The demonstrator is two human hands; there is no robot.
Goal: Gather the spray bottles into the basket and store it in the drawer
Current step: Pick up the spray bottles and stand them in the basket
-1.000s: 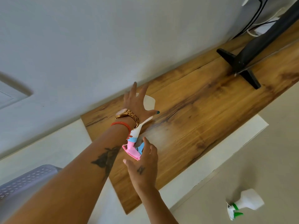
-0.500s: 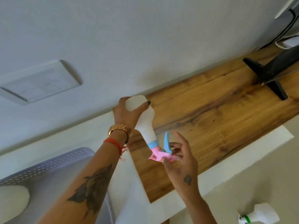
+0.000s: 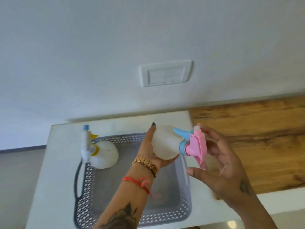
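The left hand point(image 3: 152, 151) grips the white body of the pink-headed spray bottle point(image 3: 166, 142), held on its side above the grey basket point(image 3: 165, 207). The right hand point(image 3: 221, 164), fingers spread, cups the pink trigger head, apparently touching it. A yellow-collared spray bottle point(image 3: 104, 154) lies in the basket's far-left corner; the rest of its floor is bare.

White wall plate point(image 3: 166, 73) above white counter point(image 3: 54, 162), wooden top point(image 3: 257, 138) beside.

A white spray bottle with a pink top point(image 3: 166, 143) is held sideways over the grey basket point(image 3: 184, 210). Another white bottle point(image 3: 104, 156) is leaned in the basket's far left corner.
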